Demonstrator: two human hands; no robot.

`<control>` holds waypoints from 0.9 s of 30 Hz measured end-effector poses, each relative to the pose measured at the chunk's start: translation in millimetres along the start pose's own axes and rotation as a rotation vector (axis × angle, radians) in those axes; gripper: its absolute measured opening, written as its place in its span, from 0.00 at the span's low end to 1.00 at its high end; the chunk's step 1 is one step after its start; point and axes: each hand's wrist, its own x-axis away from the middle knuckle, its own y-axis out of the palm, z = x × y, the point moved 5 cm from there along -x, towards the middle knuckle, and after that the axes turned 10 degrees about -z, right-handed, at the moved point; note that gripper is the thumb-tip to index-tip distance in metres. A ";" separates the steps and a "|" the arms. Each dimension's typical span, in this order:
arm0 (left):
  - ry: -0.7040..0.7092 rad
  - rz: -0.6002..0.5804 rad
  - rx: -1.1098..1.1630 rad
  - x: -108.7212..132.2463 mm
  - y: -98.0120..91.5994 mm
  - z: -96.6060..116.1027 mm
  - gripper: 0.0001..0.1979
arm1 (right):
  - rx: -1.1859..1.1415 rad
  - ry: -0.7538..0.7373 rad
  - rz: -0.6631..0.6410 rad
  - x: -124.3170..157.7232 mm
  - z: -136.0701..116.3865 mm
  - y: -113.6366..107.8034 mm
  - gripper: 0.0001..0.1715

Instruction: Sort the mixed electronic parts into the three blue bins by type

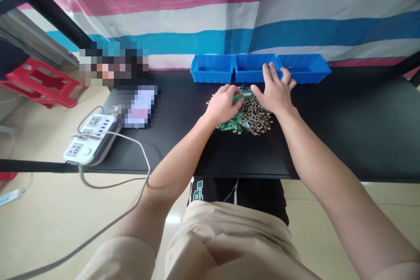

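Note:
A mixed pile of small metal pieces with thin shanks and round brass-coloured heads [259, 118] lies on the black table, along with green plastic pieces [231, 123]. My left hand [223, 104] is over the pile's left side, its fingers curled and a green plastic piece [242, 96] between thumb and forefinger. My right hand [277, 91] reaches over the pile's far right side with fingers spread. Its fingertips are at the front rims of the middle blue bin [247, 76] and the right blue bin [310, 76]. A few small pieces show inside the middle bin.
The left blue bin [211, 76] completes a row along the back of the black table [354, 127]. To my left are a phone-like device [141, 107], a white power strip [93, 138] and a grey cable [144, 170] passing by my left forearm. A red stool [44, 81] stands beyond.

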 end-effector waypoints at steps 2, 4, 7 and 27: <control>0.001 0.000 0.003 0.3 -0.1 0.1 0.05 | -0.010 -0.010 0.011 -0.7 3.9 3.5 0.42; 0.000 -0.002 0.004 0.6 -0.5 0.3 0.05 | 0.006 -0.009 0.000 -1.3 6.5 6.7 0.41; -0.008 -0.013 0.004 0.8 -1.1 0.7 0.06 | 0.014 -0.012 -0.016 -1.6 6.9 8.0 0.41; 0.061 -0.107 -0.076 0.6 4.5 1.9 0.10 | -0.201 -0.279 -0.097 5.1 -24.5 -12.5 0.20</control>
